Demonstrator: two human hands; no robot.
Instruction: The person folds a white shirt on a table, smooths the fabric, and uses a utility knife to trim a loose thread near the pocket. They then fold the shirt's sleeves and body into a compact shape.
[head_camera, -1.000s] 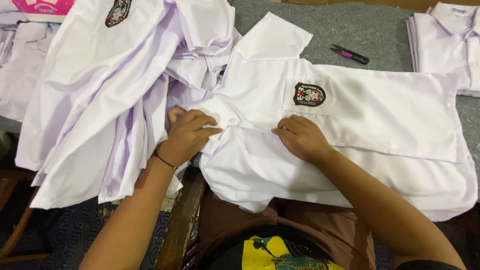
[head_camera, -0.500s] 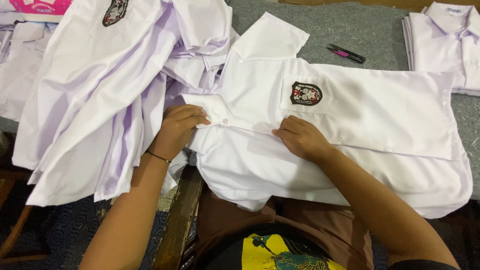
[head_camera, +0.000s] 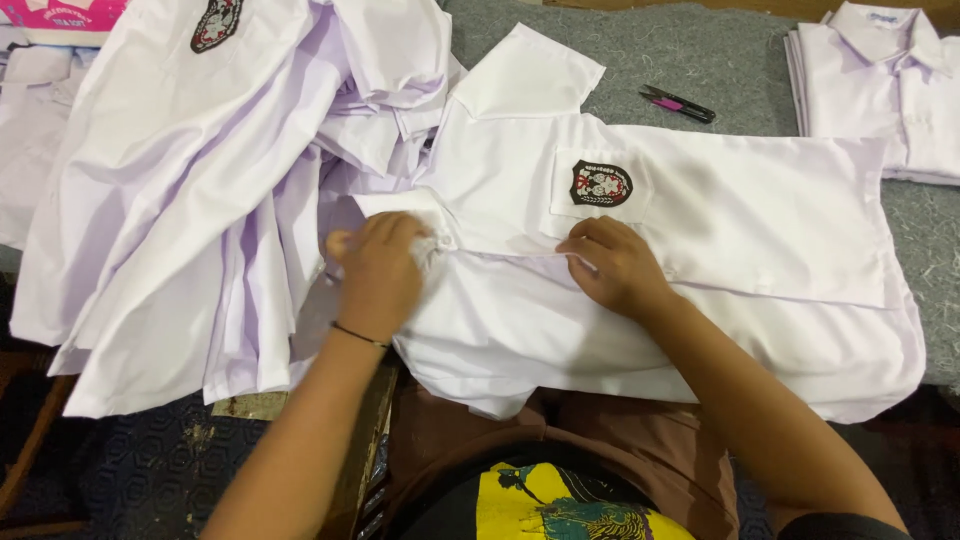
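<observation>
A white short-sleeved shirt (head_camera: 760, 220) with a dark red chest badge (head_camera: 601, 183) lies spread across a grey table (head_camera: 700, 50), its collar towards the left. My left hand (head_camera: 378, 272) grips the collar end of the shirt, fingers closed on the cloth. On the front placket just below the badge rests my right hand (head_camera: 617, 265), fingers curled and pinching the fabric edge. A thin black band circles my left wrist.
A heap of several white shirts (head_camera: 200, 180) hangs over the table's left side. A folded stack of shirts (head_camera: 880, 90) lies at the back right. Small thread snips (head_camera: 678, 104) with a pink part lie behind the shirt. A pink packet (head_camera: 60, 15) shows top left.
My left hand has shifted left along the collar and closed on it. The right hand stays on the placket. The camera view has dropped slightly.
</observation>
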